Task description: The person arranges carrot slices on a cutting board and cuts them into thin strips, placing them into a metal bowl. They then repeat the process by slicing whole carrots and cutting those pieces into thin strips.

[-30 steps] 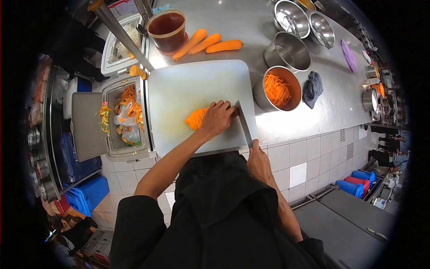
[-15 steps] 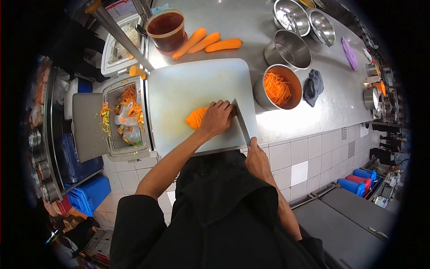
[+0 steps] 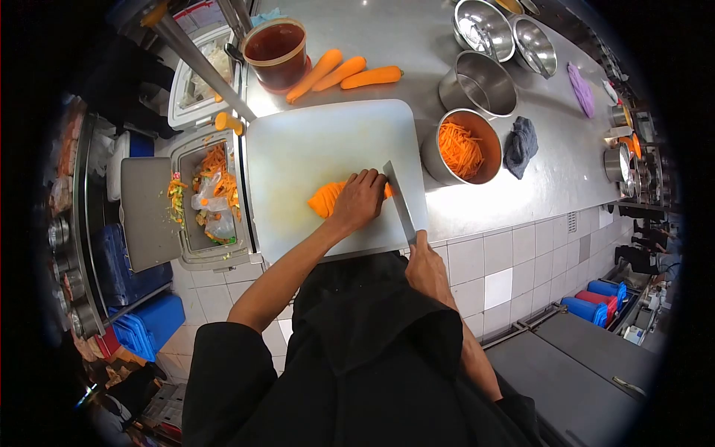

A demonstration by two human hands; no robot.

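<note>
A white cutting board [image 3: 298,141] lies at the table's front edge. Sliced carrot [image 3: 325,200] lies on it, fanned out in overlapping slices. My left hand [image 3: 360,200] presses on these slices with bent fingers, and a little orange shows beyond the fingertips. My right hand [image 3: 427,268] is wrapped round the handle of a knife [image 3: 401,201], whose blade stands close beside my left fingertips at the right end of the carrot. Right of the board is a steel pot [image 3: 488,134] with shredded carrot [image 3: 459,149] in it.
Three whole carrots [image 3: 372,76] and a brown tub [image 3: 277,71] stand behind the board. A dark cloth [image 3: 520,147], an empty steel pot [image 3: 491,83] and steel bowls [image 3: 484,28] are at the right. An open bin [image 3: 212,249] with scraps adjoins the board's left side.
The knife and my right hand have shifted slightly left, with the blade still beside the carrot. My left hand has drawn back slightly to the left, and orange now shows between its fingertips and the blade.
</note>
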